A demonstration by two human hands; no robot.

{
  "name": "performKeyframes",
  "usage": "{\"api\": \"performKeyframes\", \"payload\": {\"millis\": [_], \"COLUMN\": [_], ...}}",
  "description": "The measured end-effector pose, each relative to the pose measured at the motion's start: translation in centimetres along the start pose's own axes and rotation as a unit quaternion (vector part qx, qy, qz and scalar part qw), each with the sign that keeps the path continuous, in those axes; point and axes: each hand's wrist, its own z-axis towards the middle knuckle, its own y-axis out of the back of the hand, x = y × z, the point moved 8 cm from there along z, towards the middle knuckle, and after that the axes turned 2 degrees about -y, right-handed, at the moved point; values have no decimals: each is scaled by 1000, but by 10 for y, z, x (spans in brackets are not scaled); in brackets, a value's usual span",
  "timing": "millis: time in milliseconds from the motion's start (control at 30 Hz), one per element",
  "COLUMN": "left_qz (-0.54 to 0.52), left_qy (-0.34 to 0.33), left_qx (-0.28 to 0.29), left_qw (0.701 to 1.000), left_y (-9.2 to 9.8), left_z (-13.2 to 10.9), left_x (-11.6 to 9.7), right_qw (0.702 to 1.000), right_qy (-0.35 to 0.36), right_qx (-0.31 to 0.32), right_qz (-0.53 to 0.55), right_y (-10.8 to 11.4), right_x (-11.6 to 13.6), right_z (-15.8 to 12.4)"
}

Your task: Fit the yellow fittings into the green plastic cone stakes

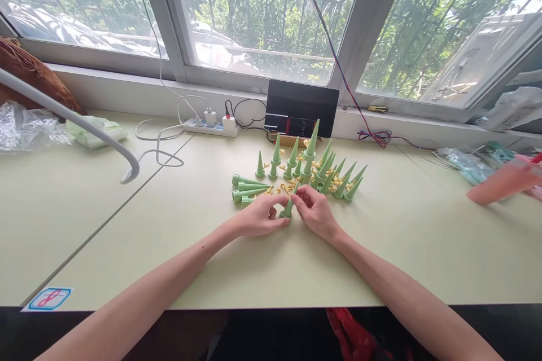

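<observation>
A green plastic watering spike stands tilted on the table between my hands, its point up. My left hand is closed around its wide base, thumb at the front. Against the upper, narrow part, my right hand pinches with thumb and forefinger; whether a small part is also in that pinch is hidden. Just beyond lie small yellow valve pieces. Several spikes lie on their sides at the left, while upright spikes, many with yellow pieces attached, crowd behind and to the right.
A dark tablet leans by the window behind the spikes. To its left is a power strip with plugs and cables. A grey curved rod crosses the left side. A pink cup and plastic bags are at the right.
</observation>
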Motion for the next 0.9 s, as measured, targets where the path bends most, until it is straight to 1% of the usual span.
{"api": "performKeyframes", "payload": {"millis": [100, 200, 267, 367, 433, 467, 633, 800, 900], "left_qz": [26, 30, 21, 3, -9, -13, -14, 1, 9], "left_qy": [-3, -3, 6, 38, 55, 60, 62, 62, 61], "left_qx": [-16, -45, -88, -169, -205, -214, -230, -232, -232], "left_qw": [1000, 999, 996, 985, 977, 975, 971, 971, 971], "left_y": [2, 7, 14, 29, 35, 36, 36, 33, 32], "left_z": [0, 1, 1, -1, -2, -3, -4, -5, -5], "left_x": [1, 3, 4, 8, 11, 12, 12, 12, 11], "right_qw": [1000, 1000, 1000, 998, 996, 995, 988, 970, 963], "right_qy": [4, 6, 3, 0, 8, 14, 51, 105, 121], "right_qx": [0, -1, -6, -12, -6, 1, 23, 36, 41], "right_qz": [-6, -18, -30, -63, -90, -99, -143, -215, -237], "right_y": [1, 2, 3, 3, 1, -1, -7, -12, -15], "right_x": [2, 6, 7, 7, 6, 6, 6, 7, 5], "right_z": [0, -1, -1, 0, 1, 1, 4, 7, 7]}}
